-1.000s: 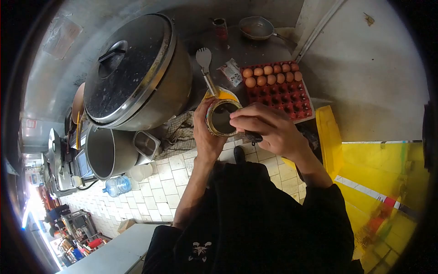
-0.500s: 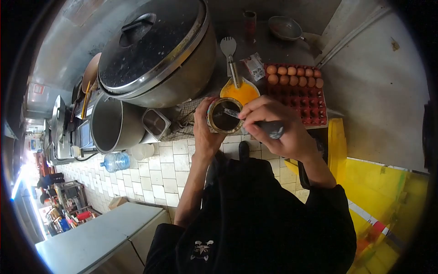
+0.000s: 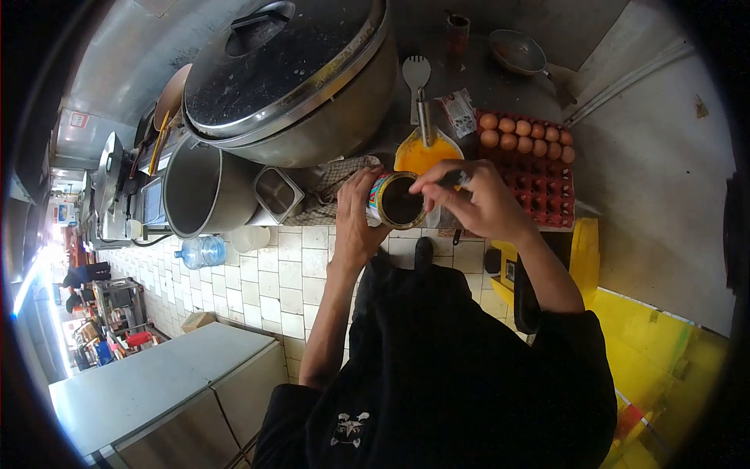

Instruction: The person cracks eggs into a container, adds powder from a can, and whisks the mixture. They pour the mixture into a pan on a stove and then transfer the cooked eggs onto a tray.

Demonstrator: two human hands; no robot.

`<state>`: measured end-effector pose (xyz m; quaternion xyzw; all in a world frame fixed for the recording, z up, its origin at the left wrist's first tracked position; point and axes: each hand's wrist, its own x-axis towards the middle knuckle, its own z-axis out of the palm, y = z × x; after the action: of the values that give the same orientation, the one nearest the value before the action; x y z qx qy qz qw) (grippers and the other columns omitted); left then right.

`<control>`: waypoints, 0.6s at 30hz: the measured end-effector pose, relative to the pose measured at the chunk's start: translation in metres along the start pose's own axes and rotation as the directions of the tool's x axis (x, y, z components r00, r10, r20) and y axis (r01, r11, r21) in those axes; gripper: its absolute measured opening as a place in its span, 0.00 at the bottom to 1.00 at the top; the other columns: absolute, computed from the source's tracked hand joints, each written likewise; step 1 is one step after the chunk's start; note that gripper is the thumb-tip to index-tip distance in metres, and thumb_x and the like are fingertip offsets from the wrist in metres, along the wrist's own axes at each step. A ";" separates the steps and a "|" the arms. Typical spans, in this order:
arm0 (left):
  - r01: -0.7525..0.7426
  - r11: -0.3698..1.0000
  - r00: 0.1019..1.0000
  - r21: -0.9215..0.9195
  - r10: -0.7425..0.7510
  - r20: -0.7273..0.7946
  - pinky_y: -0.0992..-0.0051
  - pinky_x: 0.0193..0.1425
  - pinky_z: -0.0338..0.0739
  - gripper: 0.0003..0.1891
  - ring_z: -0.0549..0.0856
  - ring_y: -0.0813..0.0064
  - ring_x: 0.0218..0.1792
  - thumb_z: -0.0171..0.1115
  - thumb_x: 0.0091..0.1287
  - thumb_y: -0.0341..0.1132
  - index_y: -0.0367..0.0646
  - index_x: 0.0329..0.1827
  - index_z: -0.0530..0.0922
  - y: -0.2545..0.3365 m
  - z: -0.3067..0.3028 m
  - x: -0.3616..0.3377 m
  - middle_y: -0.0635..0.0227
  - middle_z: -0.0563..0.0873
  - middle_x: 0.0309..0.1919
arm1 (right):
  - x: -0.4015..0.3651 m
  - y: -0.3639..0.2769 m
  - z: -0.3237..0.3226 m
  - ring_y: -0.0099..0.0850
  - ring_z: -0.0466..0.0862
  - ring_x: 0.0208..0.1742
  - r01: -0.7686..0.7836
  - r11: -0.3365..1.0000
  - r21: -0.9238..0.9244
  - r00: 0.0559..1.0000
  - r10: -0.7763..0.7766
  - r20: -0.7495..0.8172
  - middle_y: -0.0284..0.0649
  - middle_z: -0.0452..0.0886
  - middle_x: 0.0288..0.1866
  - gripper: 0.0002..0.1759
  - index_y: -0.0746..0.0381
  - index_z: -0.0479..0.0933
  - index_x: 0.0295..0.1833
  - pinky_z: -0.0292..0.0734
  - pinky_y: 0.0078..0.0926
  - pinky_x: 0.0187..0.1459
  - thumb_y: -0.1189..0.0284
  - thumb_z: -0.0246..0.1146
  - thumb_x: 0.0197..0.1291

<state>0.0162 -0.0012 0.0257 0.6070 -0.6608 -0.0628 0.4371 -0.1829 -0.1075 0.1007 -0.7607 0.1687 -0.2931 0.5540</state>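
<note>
My left hand (image 3: 359,219) is wrapped round a coloured can (image 3: 378,199), whose open mouth is tilted toward me and shows a dark inside. At the can's right rim, my right hand (image 3: 473,197) is closed on a dark-handled utensil (image 3: 461,180); its far end is hidden. Just behind the can, a container of orange liquid (image 3: 426,155) stands on the counter with a metal-handled tool (image 3: 424,121) in it. A pale slotted spoon (image 3: 416,76) lies beyond.
An egg tray (image 3: 539,195) stands at the right, near a small pan (image 3: 517,51) and a packet (image 3: 458,113). On the left are a large lidded pot (image 3: 336,117), a deep pot (image 3: 187,191) and a metal container (image 3: 277,194). A water bottle (image 3: 201,252) lies below the counter.
The view has shifted, so the counter items appear farther right. The can is turned more sideways, showing its coloured label, and the utensil's handle in my right hand has swung upward.
</note>
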 end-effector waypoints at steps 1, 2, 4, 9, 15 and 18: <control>0.027 0.999 0.999 0.020 -0.027 0.017 0.57 0.69 0.68 0.47 0.74 0.53 0.65 0.81 0.41 0.27 0.43 0.68 0.66 0.000 0.000 -0.002 0.57 0.76 0.64 | -0.002 0.008 0.000 0.24 0.85 0.36 -0.025 0.997 0.072 0.999 0.028 -0.046 0.38 0.84 0.36 0.09 0.66 0.80 0.46 0.78 0.20 0.39 0.72 0.59 0.71; 0.054 0.998 0.998 0.041 -0.056 0.033 0.58 0.68 0.70 0.47 0.75 0.53 0.65 0.82 0.42 0.27 0.43 0.68 0.66 0.001 -0.001 -0.004 0.56 0.76 0.64 | -0.004 0.014 0.000 0.23 0.84 0.36 -0.046 0.988 0.145 0.994 0.059 -0.089 0.38 0.83 0.35 0.10 0.67 0.80 0.46 0.78 0.19 0.38 0.72 0.58 0.72; 0.104 0.992 0.993 0.077 -0.107 0.047 0.60 0.68 0.72 0.46 0.75 0.54 0.65 0.82 0.43 0.27 0.42 0.69 0.65 0.001 -0.002 -0.006 0.55 0.76 0.64 | -0.008 0.020 -0.003 0.25 0.85 0.37 -0.055 0.961 0.272 0.974 0.111 -0.195 0.40 0.84 0.36 0.11 0.69 0.79 0.46 0.79 0.22 0.40 0.72 0.57 0.72; 0.263 0.963 0.963 0.066 -0.266 0.049 0.56 0.70 0.65 0.48 0.72 0.51 0.66 0.80 0.41 0.26 0.43 0.70 0.65 -0.005 -0.005 -0.013 0.57 0.74 0.64 | -0.020 0.029 -0.021 0.23 0.82 0.34 -0.060 0.882 0.467 0.901 0.250 -0.356 0.40 0.83 0.36 0.13 0.69 0.80 0.47 0.69 0.16 0.31 0.69 0.59 0.72; 0.268 0.956 0.959 0.119 -0.277 0.066 0.58 0.68 0.70 0.45 0.76 0.52 0.64 0.80 0.46 0.29 0.38 0.69 0.65 -0.004 -0.007 -0.006 0.52 0.76 0.62 | -0.028 0.042 -0.030 0.22 0.80 0.33 -0.063 0.837 0.543 0.857 0.324 -0.400 0.39 0.83 0.34 0.13 0.68 0.80 0.47 0.63 0.16 0.30 0.67 0.60 0.71; 0.259 0.954 0.962 0.151 -0.269 0.052 0.59 0.67 0.72 0.44 0.78 0.53 0.62 0.80 0.48 0.31 0.35 0.68 0.65 -0.007 -0.006 -0.003 0.49 0.78 0.61 | -0.028 0.041 -0.031 0.22 0.79 0.32 -0.018 0.827 0.562 0.826 0.328 -0.458 0.39 0.83 0.32 0.13 0.68 0.80 0.47 0.62 0.15 0.30 0.67 0.60 0.71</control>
<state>0.0249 0.0024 0.0229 0.7170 -0.5917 -0.0948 0.3561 -0.2212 -0.1275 0.0612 -0.4434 0.2994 -0.4749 0.6987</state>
